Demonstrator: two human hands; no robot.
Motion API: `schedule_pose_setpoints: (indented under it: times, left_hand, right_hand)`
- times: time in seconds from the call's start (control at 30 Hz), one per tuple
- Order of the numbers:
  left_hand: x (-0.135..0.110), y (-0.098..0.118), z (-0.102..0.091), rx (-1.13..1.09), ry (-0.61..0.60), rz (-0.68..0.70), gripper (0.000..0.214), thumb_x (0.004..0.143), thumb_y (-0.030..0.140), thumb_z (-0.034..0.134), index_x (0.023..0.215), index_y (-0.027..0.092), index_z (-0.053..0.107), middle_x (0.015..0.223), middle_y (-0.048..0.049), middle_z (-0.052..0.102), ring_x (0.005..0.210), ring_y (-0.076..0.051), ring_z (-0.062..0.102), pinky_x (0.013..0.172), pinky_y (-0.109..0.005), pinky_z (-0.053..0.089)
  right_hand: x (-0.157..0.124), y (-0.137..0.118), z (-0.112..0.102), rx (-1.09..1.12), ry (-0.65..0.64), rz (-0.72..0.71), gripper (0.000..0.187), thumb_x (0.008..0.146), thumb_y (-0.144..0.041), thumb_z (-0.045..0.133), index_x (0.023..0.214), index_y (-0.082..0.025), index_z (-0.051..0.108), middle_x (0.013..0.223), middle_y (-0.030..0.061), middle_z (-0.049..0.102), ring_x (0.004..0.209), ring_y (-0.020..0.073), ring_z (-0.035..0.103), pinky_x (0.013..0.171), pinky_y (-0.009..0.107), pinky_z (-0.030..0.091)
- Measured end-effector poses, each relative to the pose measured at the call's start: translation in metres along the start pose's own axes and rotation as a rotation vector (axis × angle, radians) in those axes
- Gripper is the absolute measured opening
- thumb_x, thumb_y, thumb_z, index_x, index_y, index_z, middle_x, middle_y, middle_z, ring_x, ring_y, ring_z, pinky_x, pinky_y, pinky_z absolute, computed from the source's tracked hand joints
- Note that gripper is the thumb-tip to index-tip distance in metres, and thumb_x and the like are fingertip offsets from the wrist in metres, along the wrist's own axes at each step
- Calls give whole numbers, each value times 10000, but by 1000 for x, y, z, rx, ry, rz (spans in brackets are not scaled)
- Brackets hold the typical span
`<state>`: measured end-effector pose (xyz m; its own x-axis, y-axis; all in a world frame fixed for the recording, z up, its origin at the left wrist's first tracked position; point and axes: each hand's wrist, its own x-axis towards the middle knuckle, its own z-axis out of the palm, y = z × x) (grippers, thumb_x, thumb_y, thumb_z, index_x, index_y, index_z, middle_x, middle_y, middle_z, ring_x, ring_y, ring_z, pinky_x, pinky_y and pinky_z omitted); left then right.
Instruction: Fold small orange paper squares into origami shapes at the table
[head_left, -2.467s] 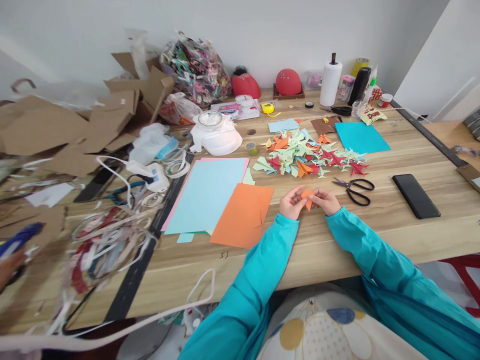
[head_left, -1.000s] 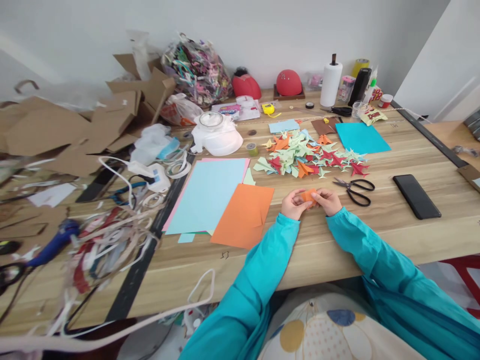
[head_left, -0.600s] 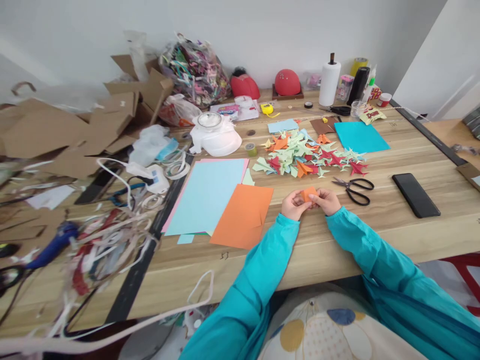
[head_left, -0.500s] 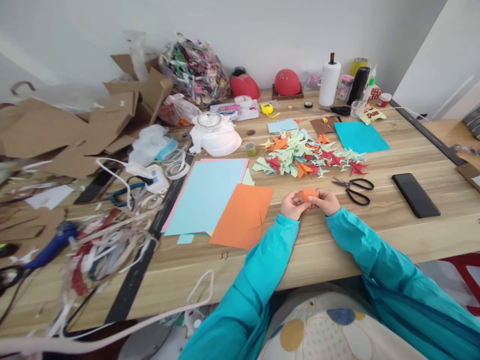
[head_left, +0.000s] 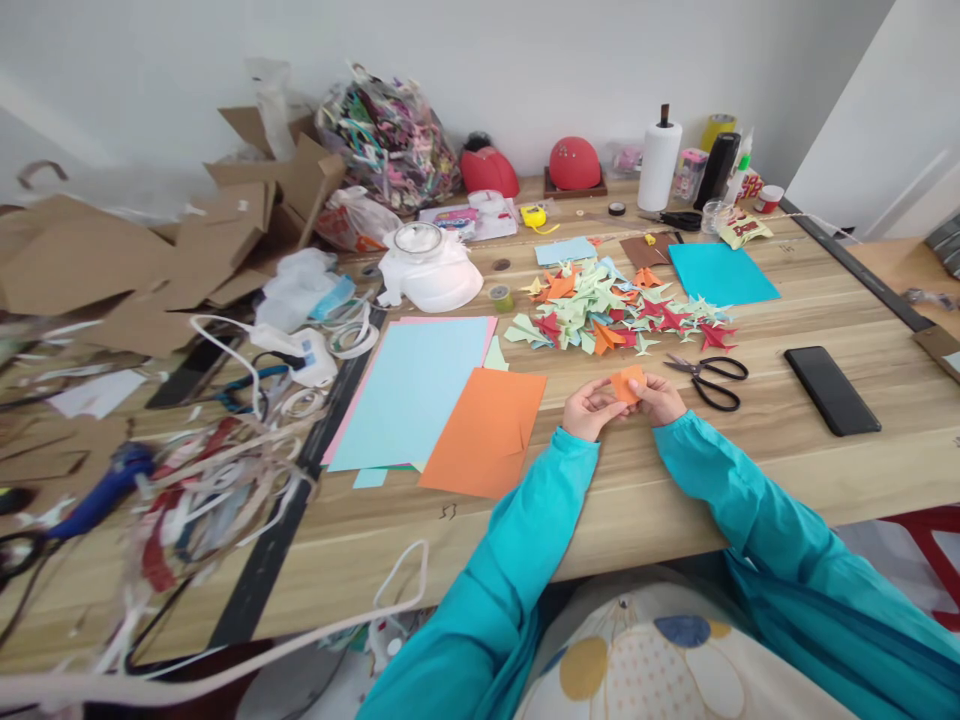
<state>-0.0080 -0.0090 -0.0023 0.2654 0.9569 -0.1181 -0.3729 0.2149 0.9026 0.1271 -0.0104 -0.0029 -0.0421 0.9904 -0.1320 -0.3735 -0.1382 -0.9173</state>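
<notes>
A small piece of orange paper (head_left: 627, 384) is held up between my two hands, over the near part of the table. My left hand (head_left: 591, 408) pinches its lower left side. My right hand (head_left: 660, 399) grips its right side, with the thumb on the front. Just beyond the hands lies a heap of folded paper cranes (head_left: 600, 310) in pale green, orange, red and blue. Black-handled scissors (head_left: 716, 382) rest right of my right hand. Left of my left hand is a larger orange sheet (head_left: 480, 430), overlapping a stack of light blue paper (head_left: 420, 385).
A black phone (head_left: 832, 390) lies at the right. Behind the cranes is a turquoise sheet (head_left: 724, 273). Cardboard (head_left: 82, 250), tangled ribbons (head_left: 217, 490) and a blue glue gun (head_left: 112, 485) crowd the left. A white bottle (head_left: 659, 165) and red domes (head_left: 574, 163) stand along the wall.
The orange paper has shifted slightly right and turned, showing more of its face. My right hand moved a little right with it, and the left fingers changed their hold.
</notes>
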Motion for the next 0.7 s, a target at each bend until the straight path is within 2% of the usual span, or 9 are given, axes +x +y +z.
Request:
schedule_pose_setpoints:
  times: [0.13, 0.3, 0.53, 0.7]
  left_hand:
    - [1, 0, -1, 62, -9, 37, 592, 464, 270, 794, 979, 84, 569, 546, -14, 644, 498, -149, 612, 557, -295, 517]
    - [-1, -2, 0, 114, -17, 82, 554, 466, 281, 789, 943, 94, 577, 547, -7, 638, 504, -146, 612, 542, -285, 512]
    - [-1, -6, 0, 213, -43, 101, 443, 486, 271, 772, 860, 109, 598, 570, -23, 651, 498, -132, 604, 533, -265, 498]
    - [-1, -9, -2, 270, -50, 122, 392, 477, 218, 764, 824, 115, 612, 563, -13, 644, 483, -107, 582, 516, -232, 473]
  right_hand:
    - [2, -1, -1, 37, 30, -2, 319, 516, -422, 756, 574, -151, 598, 490, -9, 608, 369, 77, 478, 378, 220, 373]
    - [-1, 0, 2, -82, -16, 0, 353, 458, -309, 800, 734, -147, 654, 559, -2, 645, 438, 122, 552, 447, 261, 454]
    - [-1, 3, 0, -122, 37, -18, 267, 504, -354, 769, 650, -154, 668, 538, -4, 627, 438, 116, 526, 439, 262, 437]
    - [0, 7, -4, -95, 41, -35, 261, 490, -356, 775, 633, -166, 668, 572, -10, 629, 502, 110, 526, 493, 253, 423]
